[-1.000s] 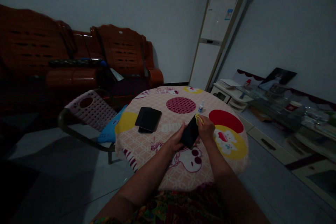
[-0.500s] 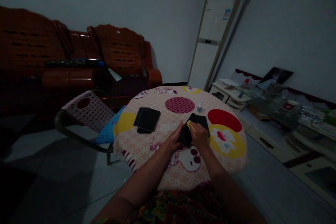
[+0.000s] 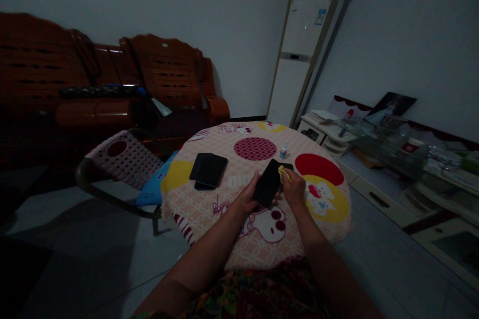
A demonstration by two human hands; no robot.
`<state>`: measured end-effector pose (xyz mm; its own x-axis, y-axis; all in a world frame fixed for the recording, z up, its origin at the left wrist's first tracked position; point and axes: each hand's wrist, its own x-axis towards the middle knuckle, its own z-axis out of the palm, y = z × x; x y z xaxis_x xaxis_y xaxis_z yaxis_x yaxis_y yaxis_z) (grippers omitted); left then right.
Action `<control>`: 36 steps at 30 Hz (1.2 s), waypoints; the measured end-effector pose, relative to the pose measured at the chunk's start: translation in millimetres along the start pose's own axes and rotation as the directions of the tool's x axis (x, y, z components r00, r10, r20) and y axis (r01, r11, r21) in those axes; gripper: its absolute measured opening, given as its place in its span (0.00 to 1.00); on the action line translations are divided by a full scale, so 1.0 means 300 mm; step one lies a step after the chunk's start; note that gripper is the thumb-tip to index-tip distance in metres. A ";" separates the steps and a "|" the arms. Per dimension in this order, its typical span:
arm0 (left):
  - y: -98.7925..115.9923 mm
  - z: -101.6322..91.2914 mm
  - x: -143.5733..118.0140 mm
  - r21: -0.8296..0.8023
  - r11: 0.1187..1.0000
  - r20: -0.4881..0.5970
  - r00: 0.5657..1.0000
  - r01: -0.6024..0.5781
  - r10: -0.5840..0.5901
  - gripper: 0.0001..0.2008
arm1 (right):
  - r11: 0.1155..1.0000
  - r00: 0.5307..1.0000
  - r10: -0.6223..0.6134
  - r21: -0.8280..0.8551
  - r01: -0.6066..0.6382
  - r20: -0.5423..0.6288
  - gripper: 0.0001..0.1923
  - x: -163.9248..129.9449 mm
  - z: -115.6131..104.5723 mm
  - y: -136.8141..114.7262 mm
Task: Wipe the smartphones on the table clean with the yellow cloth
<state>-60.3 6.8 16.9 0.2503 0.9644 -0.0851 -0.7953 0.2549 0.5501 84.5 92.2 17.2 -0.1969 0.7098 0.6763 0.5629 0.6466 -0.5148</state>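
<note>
My left hand (image 3: 248, 198) is closed round the lower left side of a black phone-like slab (image 3: 268, 185), its fingers partly hidden underneath. In my right hand (image 3: 294, 188) is a small yellow cloth (image 3: 283, 173), pinched at the slab's upper right edge. Behind the slab, part of another dark flat thing (image 3: 287, 165) shows on the table. A small white bottle with a blue label (image 3: 284, 150) stands upright just beyond. To the left, several black flat slabs (image 3: 210, 170) lie overlapping on the tablecloth.
The round table wears a patterned pink cloth (image 3: 213, 147). A woven-back chair (image 3: 127, 157) with a blue cushion (image 3: 155, 184) is at its left. Wooden sofas (image 3: 164, 70) line the wall. A tall white air conditioner (image 3: 290, 79) fills the corner; a low cabinet (image 3: 368, 197) runs along the right.
My right hand with the yellow cloth has moved right, from over the slab to its right edge. More of the slab's dark face now shows, and it looks tilted up.
</note>
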 end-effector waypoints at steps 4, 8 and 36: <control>0.005 -0.015 0.007 -0.035 0.999 -0.089 0.996 -0.026 0.023 0.26 | 0.995 0.989 -0.089 0.044 0.084 0.119 0.14 -0.069 -0.008 -0.035; 0.003 -0.023 0.010 -0.025 1.000 -0.183 0.983 -0.014 0.009 0.25 | 0.984 0.954 -0.176 0.042 0.171 0.242 0.13 -0.112 -0.030 -0.056; -0.013 -0.024 0.024 -0.112 0.992 -0.157 0.987 -0.060 0.042 0.25 | 0.988 0.987 -0.065 0.151 0.043 0.145 0.13 -0.087 0.043 -0.117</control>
<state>-59.3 13.3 8.1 0.1268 0.9733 -0.1912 -0.8655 0.2028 0.4581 59.5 54.5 10.8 -0.3478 0.6990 0.6249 0.4259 0.7115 -0.5589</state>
